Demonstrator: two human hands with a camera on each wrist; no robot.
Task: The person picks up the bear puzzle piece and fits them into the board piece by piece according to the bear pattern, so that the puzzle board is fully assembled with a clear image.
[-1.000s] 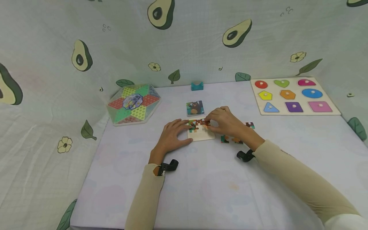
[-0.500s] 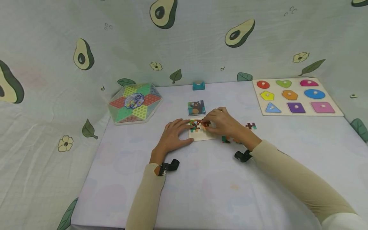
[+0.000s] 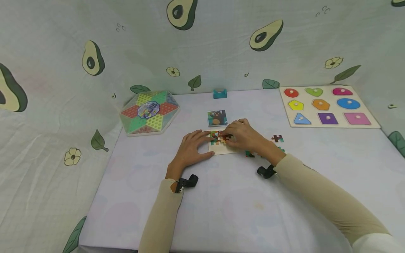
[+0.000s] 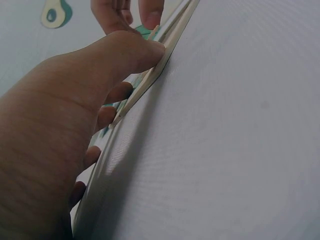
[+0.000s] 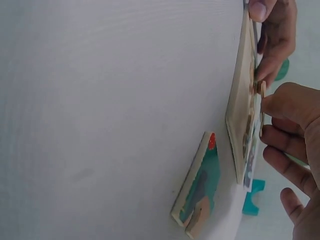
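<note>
Right hand (image 3: 245,136) pinched a piece (image 5: 263,110), face unreadable, over the board (image 3: 221,150) on the table (image 3: 218,211); left hand (image 3: 191,147), fingers spread, touched the board's left edge. Right wrist (image 3: 272,153) partly hid the loose pieces (image 3: 249,154).

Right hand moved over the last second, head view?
Yes: judged against the teal block in the head view, the right hand has shifted slightly to the left.
</note>
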